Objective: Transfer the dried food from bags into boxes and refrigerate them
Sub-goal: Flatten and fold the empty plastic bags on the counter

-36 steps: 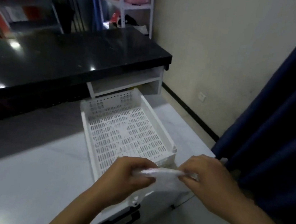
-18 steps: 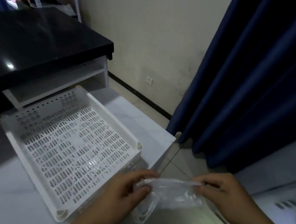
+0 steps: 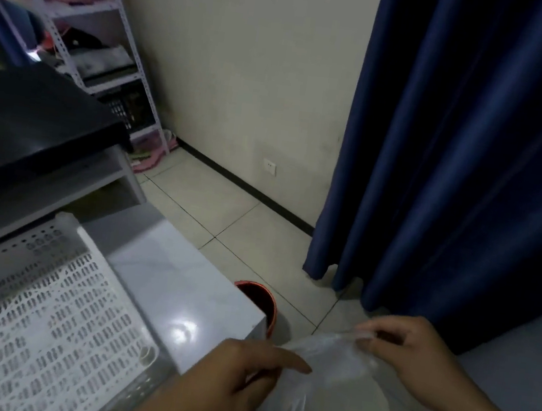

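A clear, empty-looking plastic bag [image 3: 320, 367] hangs between both hands over the floor, just past the white table's corner. My right hand [image 3: 415, 355] pinches its upper edge at the right. My left hand [image 3: 233, 376] grips the bag's lower left part, index finger stretched out toward it. A white perforated plastic tray [image 3: 34, 319] lies on the white table [image 3: 177, 279] at lower left, with nothing in it that I can see.
A red bin [image 3: 263, 302] stands on the tiled floor right beside the table's corner. A dark blue curtain [image 3: 470, 145] hangs at the right. A black counter [image 3: 33, 118] and a metal shelf rack [image 3: 87, 43] are at the left. A grey surface [image 3: 523, 369] shows at the far right.
The view has swung right, from the tray toward the floor and curtain. Both hands carried the bag off the table's edge, and the red bin came into sight.
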